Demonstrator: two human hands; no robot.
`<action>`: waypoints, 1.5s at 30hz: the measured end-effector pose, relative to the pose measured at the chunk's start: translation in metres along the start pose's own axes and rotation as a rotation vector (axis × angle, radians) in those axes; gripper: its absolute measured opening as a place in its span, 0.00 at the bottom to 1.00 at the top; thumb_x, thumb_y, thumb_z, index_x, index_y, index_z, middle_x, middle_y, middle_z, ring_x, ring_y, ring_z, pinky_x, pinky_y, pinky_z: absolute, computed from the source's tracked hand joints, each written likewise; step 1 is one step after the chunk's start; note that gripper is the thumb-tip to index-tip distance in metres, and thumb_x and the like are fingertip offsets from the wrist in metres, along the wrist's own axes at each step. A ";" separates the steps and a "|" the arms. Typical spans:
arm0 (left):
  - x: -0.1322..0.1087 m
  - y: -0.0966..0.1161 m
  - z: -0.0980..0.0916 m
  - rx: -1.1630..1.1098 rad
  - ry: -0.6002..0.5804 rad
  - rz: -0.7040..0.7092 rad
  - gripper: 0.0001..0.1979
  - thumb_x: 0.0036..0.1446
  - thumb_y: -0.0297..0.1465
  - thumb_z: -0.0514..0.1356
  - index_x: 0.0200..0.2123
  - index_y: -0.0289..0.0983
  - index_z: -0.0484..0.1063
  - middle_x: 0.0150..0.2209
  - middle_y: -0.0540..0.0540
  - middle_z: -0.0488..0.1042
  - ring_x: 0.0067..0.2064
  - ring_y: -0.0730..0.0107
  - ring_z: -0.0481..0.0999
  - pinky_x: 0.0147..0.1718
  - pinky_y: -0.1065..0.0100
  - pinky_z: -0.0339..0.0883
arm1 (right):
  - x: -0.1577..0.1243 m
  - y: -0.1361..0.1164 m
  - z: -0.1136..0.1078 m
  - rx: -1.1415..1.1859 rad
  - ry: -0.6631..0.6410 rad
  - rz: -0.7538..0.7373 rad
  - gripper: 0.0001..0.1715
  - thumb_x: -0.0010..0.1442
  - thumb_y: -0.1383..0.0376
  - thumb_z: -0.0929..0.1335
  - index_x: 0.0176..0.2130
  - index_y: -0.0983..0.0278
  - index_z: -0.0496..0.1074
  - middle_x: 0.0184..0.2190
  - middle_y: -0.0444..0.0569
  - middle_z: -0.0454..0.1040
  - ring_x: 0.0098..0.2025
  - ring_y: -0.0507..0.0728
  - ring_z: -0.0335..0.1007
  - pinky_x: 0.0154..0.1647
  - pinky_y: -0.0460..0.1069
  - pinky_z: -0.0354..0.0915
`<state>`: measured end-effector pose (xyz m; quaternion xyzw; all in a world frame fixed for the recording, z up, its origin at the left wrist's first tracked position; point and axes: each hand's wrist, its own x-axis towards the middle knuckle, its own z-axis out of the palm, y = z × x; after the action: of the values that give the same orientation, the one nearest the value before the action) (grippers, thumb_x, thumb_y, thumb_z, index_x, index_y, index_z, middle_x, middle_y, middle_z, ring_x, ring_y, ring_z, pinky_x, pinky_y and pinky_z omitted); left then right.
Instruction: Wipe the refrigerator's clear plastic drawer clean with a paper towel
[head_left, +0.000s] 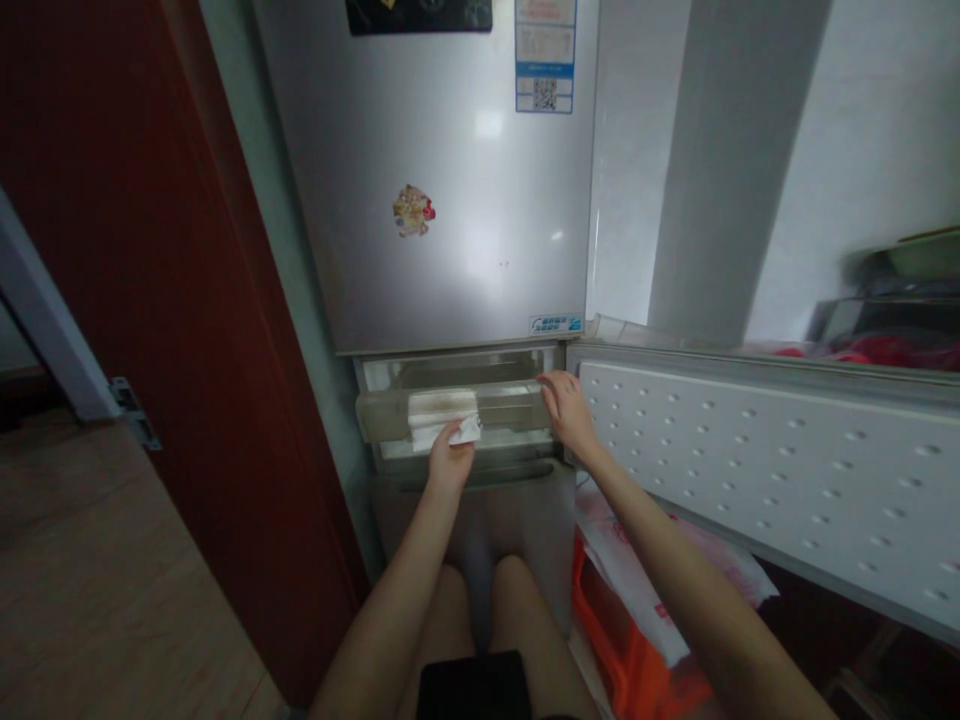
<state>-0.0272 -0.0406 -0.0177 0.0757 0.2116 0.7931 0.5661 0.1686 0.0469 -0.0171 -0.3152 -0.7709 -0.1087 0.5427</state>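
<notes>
A silver fridge (pixel 450 200) stands in front of me with its middle compartment open. A clear plastic drawer (pixel 382 412) is pulled partway out of it. My left hand (pixel 450 458) is closed on a stained white cloth (pixel 442 410) that is pressed against the drawer's front. My right hand (pixel 568 410) grips the drawer's right end with curled fingers. My bare knees (pixel 487 610) show below, close to the fridge's lower door.
The compartment's door (pixel 765 470) swings open to the right, its white dimpled inner face towards me. A dark red wooden door (pixel 150 300) stands at the left. An orange crate (pixel 637 660) with a plastic bag (pixel 630 560) lies under the open door. Shelving with red items (pixel 885 350) is at the far right.
</notes>
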 end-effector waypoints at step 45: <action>0.051 0.001 -0.092 2.052 -0.479 1.551 0.33 0.57 0.14 0.47 0.64 0.40 0.55 0.66 0.36 0.51 0.68 0.55 0.39 0.63 0.45 0.45 | -0.001 0.000 0.003 -0.012 0.036 -0.015 0.18 0.67 0.61 0.55 0.49 0.64 0.68 0.47 0.54 0.71 0.54 0.62 0.58 0.58 0.59 0.56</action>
<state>-0.0790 -0.0168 -0.1063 0.7097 0.5123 0.3562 -0.3270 0.1666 0.0486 -0.0190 -0.3106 -0.7628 -0.1229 0.5536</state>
